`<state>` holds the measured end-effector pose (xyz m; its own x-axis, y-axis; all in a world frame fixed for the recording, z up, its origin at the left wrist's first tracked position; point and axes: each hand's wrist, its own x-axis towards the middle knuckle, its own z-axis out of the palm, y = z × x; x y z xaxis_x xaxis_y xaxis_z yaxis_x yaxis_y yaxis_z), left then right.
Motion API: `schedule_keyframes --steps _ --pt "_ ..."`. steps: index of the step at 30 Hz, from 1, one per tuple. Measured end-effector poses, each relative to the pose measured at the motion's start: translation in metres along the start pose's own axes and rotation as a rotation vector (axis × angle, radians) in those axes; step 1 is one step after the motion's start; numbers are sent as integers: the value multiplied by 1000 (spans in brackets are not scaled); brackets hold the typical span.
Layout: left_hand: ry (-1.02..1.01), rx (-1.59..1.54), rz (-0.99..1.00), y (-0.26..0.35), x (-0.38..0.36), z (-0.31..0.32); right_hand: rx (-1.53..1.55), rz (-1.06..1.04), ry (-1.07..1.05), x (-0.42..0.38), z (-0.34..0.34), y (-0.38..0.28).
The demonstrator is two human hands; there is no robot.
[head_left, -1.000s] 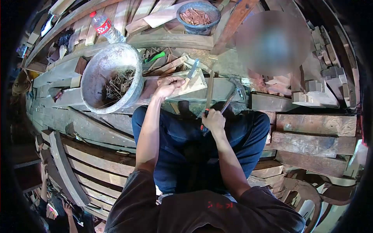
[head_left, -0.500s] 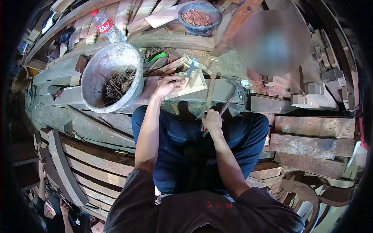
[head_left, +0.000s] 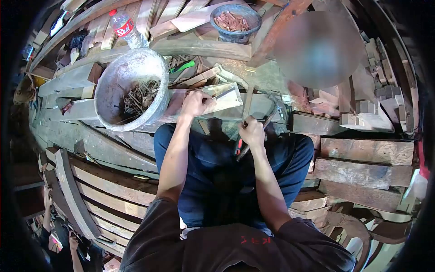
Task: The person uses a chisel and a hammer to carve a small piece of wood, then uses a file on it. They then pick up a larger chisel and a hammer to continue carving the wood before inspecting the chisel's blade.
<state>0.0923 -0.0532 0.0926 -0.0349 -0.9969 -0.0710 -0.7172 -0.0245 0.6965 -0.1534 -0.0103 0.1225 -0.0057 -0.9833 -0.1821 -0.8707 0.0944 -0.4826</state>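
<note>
The person is sitting with legs bent, wearing a dark short-sleeved shirt point(head_left: 226, 254) and dark blue trousers point(head_left: 204, 190). Above the trousers, the right hand point(head_left: 252, 132) is clenching around the shaft of a dark-handled hammer point(head_left: 268, 119); its metal head is pointing away from the body, to the right. A red-and-black handle end point(head_left: 239, 146) is projecting below the same fist; whether it is belonging to a second tool, the view is not showing clearly. A narrow wooden strip point(head_left: 248, 102) is extending away just beyond this hand.

Farther forward, the left hand point(head_left: 194, 103) is grasping the near end of a slim grey flat blade point(head_left: 225, 94), fingers curling around it. The blade is extending over a pale rectangular wooden board point(head_left: 229, 102); contact between the two is not discernible.

To the left of this hand, a large whitish-grey round bucket point(head_left: 129, 68) is containing thin wood scraps point(head_left: 141, 97). Beyond the board, a bright green handle point(head_left: 183, 66) is lying among offcuts. Farthest out, a clear plastic bottle with red label and cap point(head_left: 124, 29) is standing behind the bucket, and a blue-grey round bowl point(head_left: 233, 37) is holding small reddish wood pieces point(head_left: 231, 21).
</note>
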Motion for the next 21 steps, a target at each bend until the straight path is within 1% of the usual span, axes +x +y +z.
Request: schedule_keyframes --steps 1,3,4,5,7,8,9,11,13,16,17,21 --pt "141 -17 45 -3 0 6 -5 11 -2 0 -1 0" --pt "100 70 -33 -4 0 2 -34 12 19 -2 -7 1" --pt "80 114 -71 -4 2 -1 -101 11 82 -3 -8 6" --pt "155 -48 -86 -27 7 11 -132 49 91 -5 -13 9" --pt "228 -77 -119 -22 4 -2 -183 108 106 -7 -23 19" --pt "265 -93 -136 -19 2 -8 -214 190 62 -7 -27 23" --pt "256 -46 -129 -29 4 -6 -221 214 54 -7 -29 31" --pt "180 -169 -111 -43 5 3 -225 283 -1 -5 -24 50" --pt "93 -273 -92 -33 1 -2 -207 302 -25 -6 -21 61" --pt "36 -140 -29 -9 -7 -8 -168 333 -71 -2 -12 68" --pt "-19 -130 -50 -11 -4 -6 -165 331 -95 0 -9 70" --pt "-11 -110 -13 -11 3 5 -117 342 -134 0 -6 70"
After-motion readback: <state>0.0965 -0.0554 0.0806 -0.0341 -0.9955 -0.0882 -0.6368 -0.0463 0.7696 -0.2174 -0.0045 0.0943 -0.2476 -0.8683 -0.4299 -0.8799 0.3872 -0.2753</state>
